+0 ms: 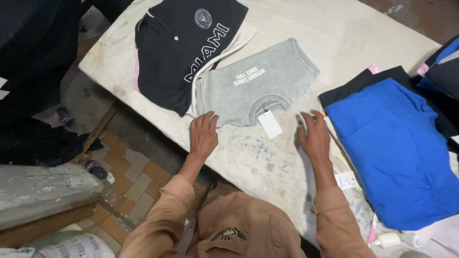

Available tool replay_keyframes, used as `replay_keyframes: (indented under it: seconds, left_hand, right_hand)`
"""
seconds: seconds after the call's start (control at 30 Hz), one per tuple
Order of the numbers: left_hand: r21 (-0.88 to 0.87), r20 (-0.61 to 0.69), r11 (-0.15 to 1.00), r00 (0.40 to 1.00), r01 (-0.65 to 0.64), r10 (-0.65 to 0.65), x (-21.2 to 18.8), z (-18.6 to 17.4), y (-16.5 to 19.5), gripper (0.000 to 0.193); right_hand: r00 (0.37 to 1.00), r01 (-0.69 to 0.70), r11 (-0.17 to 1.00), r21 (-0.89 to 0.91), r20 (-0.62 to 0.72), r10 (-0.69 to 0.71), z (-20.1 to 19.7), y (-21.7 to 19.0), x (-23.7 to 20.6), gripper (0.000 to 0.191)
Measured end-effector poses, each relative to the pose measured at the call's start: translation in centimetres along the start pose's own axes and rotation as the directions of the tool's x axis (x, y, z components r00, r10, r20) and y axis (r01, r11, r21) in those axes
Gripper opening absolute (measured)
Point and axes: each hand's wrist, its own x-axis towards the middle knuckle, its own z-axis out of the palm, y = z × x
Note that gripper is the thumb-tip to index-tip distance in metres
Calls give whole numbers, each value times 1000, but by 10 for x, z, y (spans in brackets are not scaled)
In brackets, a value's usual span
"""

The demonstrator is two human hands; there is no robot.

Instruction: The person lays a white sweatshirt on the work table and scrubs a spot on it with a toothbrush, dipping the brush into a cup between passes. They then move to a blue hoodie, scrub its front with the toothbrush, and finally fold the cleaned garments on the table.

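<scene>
Folded grey garment (256, 83) lies on the desk (248, 153) just ahead of both spread, empty hands, long axis crosswise; left hand (203, 134) touches its near edge, right hand (313, 136) sits apart.

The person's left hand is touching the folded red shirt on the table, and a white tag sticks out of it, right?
Not quite: the folded shirt is grey, not red. The head view shows the left hand at its edge, with the white tag sticking out, on the table.
</scene>
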Motion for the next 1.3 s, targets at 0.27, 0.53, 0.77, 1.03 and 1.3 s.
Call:
replay_keyframes:
  seconds: [0.27, 0.53, 0.77, 1.03, 1.3]
  left_hand:
    - [-223, -49, 919, 938, 325, -343, -10, 7, 1, 58]
    - [-747, 4, 543, 820, 384, -573, 71, 1, -33, 18]
    - [-794, 14, 591, 976, 142, -216, 183, -162, -66, 17]
    - [-897, 79, 436, 944, -72, 319, 257, -271, -28, 27]
    - [-418, -138, 690, 792, -591, 595, 310, -298, -7, 36]
  right_hand:
    - [999, 5, 1000, -23, 42, -4, 40, -34, 92, 42]
    - [969, 96, 959, 266, -246, -28, 34, -33, 98, 16]
    - [965, 4, 969, 248, -253, 61, -105, -48, 73, 22]
    - [958, -247, 400, 883, 161, 236, -254, -70, 47, 28]
    - [926, 199, 807, -557, -163, -341, -342, -68, 46, 47]
